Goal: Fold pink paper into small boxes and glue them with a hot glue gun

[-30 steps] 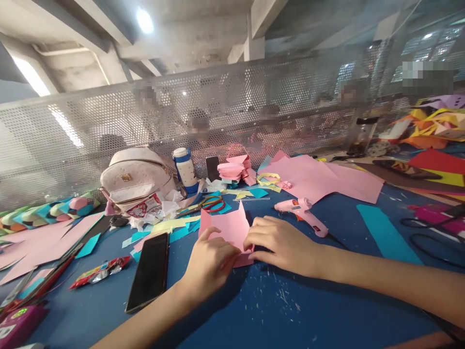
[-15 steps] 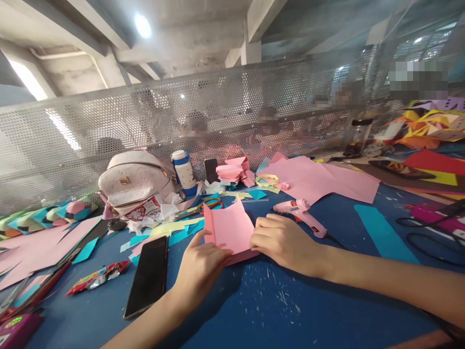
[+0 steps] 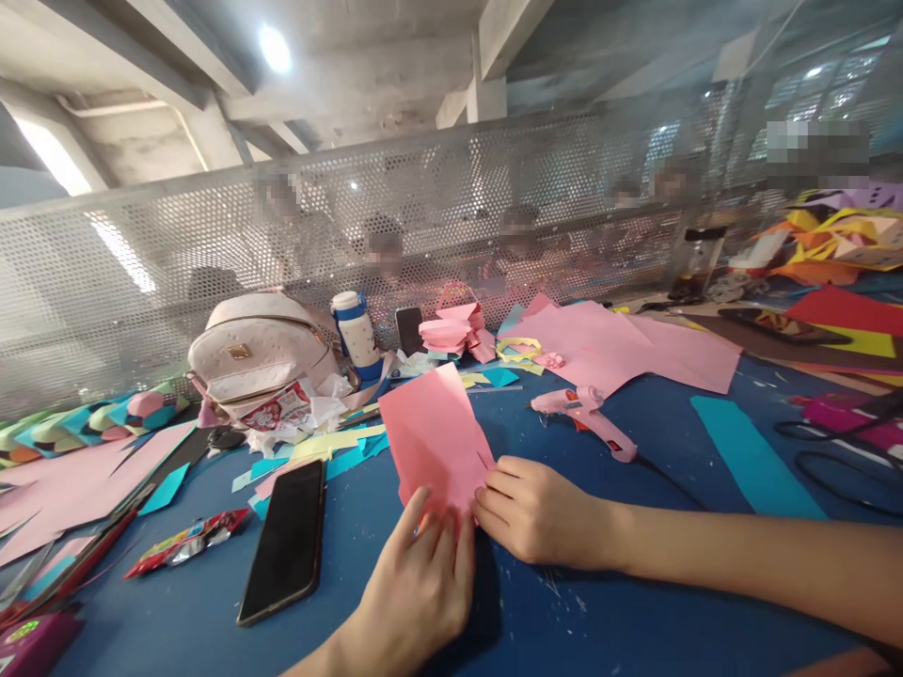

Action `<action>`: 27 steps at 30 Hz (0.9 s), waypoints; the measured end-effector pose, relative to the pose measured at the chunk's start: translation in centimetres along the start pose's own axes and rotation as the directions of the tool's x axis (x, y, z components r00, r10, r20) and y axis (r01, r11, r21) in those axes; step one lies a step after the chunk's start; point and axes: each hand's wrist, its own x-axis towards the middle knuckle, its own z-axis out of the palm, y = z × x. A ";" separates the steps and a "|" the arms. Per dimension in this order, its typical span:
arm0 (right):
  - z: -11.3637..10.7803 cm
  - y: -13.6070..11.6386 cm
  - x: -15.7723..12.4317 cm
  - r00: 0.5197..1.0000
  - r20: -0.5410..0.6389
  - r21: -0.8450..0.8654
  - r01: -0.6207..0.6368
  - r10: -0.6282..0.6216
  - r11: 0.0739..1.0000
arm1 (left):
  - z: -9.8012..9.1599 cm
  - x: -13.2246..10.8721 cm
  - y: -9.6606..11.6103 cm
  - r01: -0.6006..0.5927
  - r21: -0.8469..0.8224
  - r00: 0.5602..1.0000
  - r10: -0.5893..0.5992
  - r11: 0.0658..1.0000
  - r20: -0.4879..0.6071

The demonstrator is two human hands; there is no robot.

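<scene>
A folded piece of pink paper (image 3: 438, 428) stands tilted up between my hands, its broad face toward me. My left hand (image 3: 423, 583) holds its lower edge, fingers against the front of the sheet. At the lower right corner, my right hand (image 3: 540, 508) pinches the paper between thumb and curled fingers. The paper's bottom edge is partly hidden by my fingers. Just beyond my right hand lies a pink hot glue gun (image 3: 585, 418) on its side, its cord trailing right. A black smartphone (image 3: 283, 541) rests on the blue table (image 3: 564, 621) left of my left hand.
Behind are a pale backpack (image 3: 261, 343), a white-and-blue bottle (image 3: 356, 334), folded pink paper pieces (image 3: 458, 331) and large pink sheets (image 3: 627, 343). A blue paper strip (image 3: 754, 456) lies right. A snack wrapper (image 3: 187, 541) and scissors (image 3: 28, 569) lie left. People sit beyond the perforated screen (image 3: 437, 179).
The pink paper has been tipped up from lying nearly flat, so its face stands toward me. My left hand has moved nearer and right, under its lower edge; my right hand has shifted slightly down.
</scene>
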 end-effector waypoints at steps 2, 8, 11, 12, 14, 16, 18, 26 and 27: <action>0.1 -0.6 -0.1 1.000 0.014 0.004 -0.021 0.021 1.000 | 0.0 -0.1 0.8 -0.001 0.017 1.000 0.001 1.000 0.006; 0.3 -2.9 -0.4 0.995 0.064 0.049 -0.084 0.081 0.995 | -0.9 0.2 0.8 -0.063 -0.100 0.993 0.053 0.993 -0.108; 0.5 -3.6 -0.7 0.992 0.095 0.027 -0.085 0.082 0.996 | -1.8 0.1 -1.0 -0.090 -0.214 0.982 0.051 0.973 -0.179; 0.6 -3.8 -0.8 0.990 0.107 0.017 -0.096 0.094 0.995 | -2.0 0.0 -1.6 -0.010 -0.247 0.969 -0.051 0.969 -0.240; 0.6 -4.1 -1.1 0.984 0.123 -0.005 -0.126 0.126 0.992 | -1.8 -0.3 -2.6 0.205 -0.398 0.890 -0.340 0.894 -0.305; 0.6 -4.4 -1.2 0.983 0.118 -0.020 -0.139 0.141 0.990 | -1.0 -0.5 -3.0 0.393 -0.612 0.762 -0.615 0.687 -0.201; 0.5 -4.4 -1.1 0.984 0.105 -0.025 -0.141 0.142 0.990 | -0.2 -0.6 -2.7 0.447 -0.771 0.675 -0.737 0.453 -0.042; -0.5 -3.8 -0.1 0.985 0.162 0.223 -0.096 0.061 0.970 | 1.1 -1.2 -1.5 0.623 -0.680 0.505 -0.466 -0.386 0.727; -0.5 -3.7 0.0 0.984 0.168 0.261 -0.101 0.058 0.960 | 1.1 -1.3 -1.6 0.627 -0.665 0.482 -0.469 -0.406 0.740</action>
